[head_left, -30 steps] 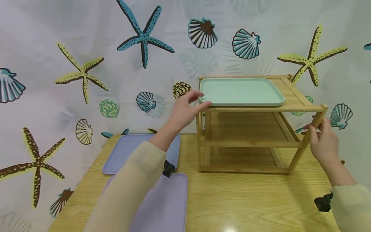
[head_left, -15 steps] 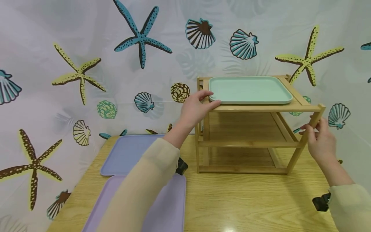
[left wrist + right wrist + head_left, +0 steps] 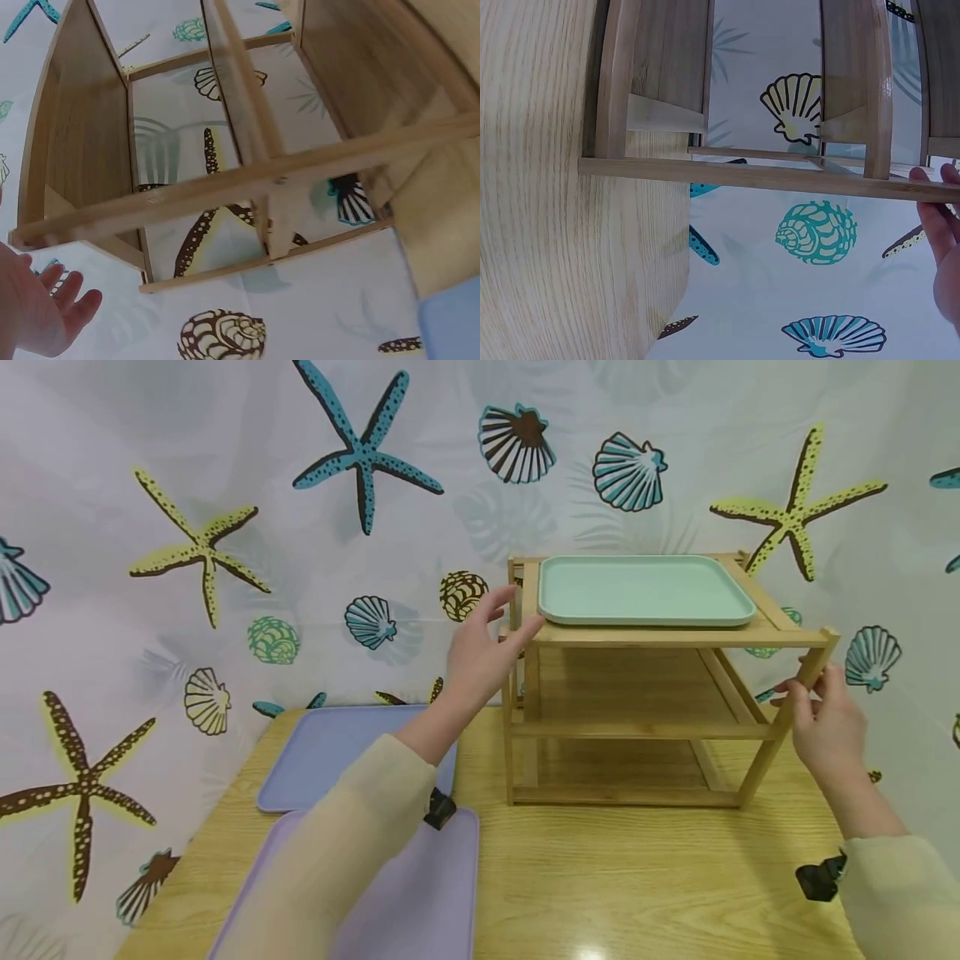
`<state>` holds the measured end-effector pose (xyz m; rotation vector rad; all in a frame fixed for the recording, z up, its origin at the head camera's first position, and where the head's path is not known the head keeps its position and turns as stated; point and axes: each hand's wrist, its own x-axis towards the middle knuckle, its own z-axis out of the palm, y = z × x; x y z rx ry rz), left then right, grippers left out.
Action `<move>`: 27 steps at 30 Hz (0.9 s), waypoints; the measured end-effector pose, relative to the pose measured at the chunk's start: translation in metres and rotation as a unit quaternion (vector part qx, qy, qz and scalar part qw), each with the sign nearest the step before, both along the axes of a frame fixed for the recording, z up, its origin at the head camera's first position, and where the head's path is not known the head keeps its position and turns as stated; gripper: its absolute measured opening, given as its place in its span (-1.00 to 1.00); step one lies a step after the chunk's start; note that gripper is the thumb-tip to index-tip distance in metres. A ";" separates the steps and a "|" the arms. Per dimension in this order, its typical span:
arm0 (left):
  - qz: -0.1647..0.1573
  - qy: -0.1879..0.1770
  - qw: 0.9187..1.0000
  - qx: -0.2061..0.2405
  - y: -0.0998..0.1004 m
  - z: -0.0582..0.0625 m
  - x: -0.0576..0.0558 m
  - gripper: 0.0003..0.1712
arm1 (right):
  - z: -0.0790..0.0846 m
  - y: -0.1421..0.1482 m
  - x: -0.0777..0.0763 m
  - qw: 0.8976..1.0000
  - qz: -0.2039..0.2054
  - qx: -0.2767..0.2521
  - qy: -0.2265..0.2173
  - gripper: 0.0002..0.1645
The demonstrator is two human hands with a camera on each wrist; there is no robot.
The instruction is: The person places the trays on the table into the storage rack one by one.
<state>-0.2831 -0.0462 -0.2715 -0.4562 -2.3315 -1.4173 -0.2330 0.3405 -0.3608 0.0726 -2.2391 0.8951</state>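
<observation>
A mint-green tray lies flat on the top shelf of a three-tier wooden rack. My left hand is at the rack's upper left corner, fingers parted and nothing held; the thumb tip is close to the tray's front left corner, and whether it touches cannot be told. The left wrist view shows the same hand beside the rack's side frame. My right hand grips the rack's slanted right front post. In the right wrist view its fingers lie on both sides of that post.
On the wooden table, a blue tray lies at the back left. A purple tray lies in front of it, partly hidden by my left sleeve. A patterned curtain hangs right behind the rack.
The mint tray slid right along the top shelf with my left hand at its corner. Then my left hand drew back left from the tray. My right hand stayed on the post.
</observation>
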 end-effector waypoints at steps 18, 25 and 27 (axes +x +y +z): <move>-0.004 -0.029 0.999 0.023 -0.167 -0.127 0.119 -0.58 | 0.000 -0.002 0.001 1.000 -0.020 -0.020 -0.014 -0.61; 0.091 -0.040 0.994 -0.047 -0.239 -0.148 0.147 -0.49 | -0.001 -0.005 0.002 0.999 -0.018 -0.024 -0.009 -0.61; 0.121 -0.047 0.991 -0.046 -0.260 -0.152 0.151 -0.47 | -0.001 -0.006 0.002 1.000 -0.020 -0.022 -0.007 -0.61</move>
